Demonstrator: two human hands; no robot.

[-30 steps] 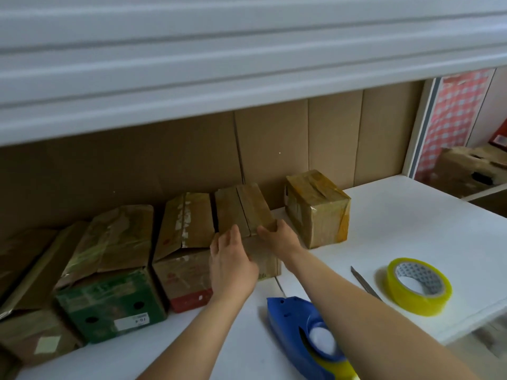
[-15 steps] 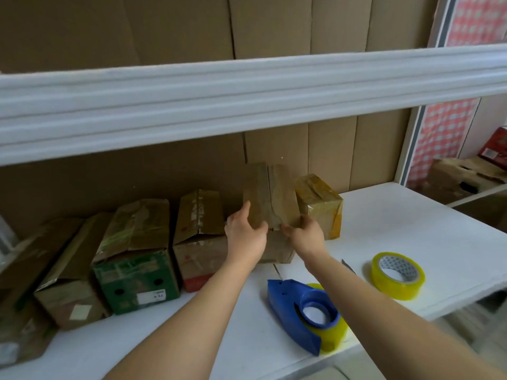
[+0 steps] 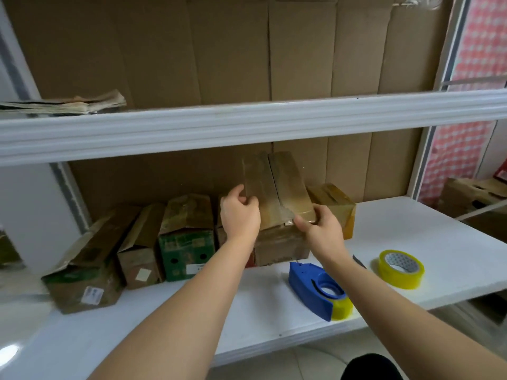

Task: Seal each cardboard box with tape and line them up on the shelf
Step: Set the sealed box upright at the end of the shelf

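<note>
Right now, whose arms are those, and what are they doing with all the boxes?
The arms belong to a person wearing a camera on their head, so you see what they see, looking down at their own hands. The left hand and right hand hold a brown cardboard box by its top edges, with their fingers curled round it. It sits on a white shelf among other boxes. Nearby lie a blue tape dispenser and a yellow tape roll, used for sealing boxes.
</note>
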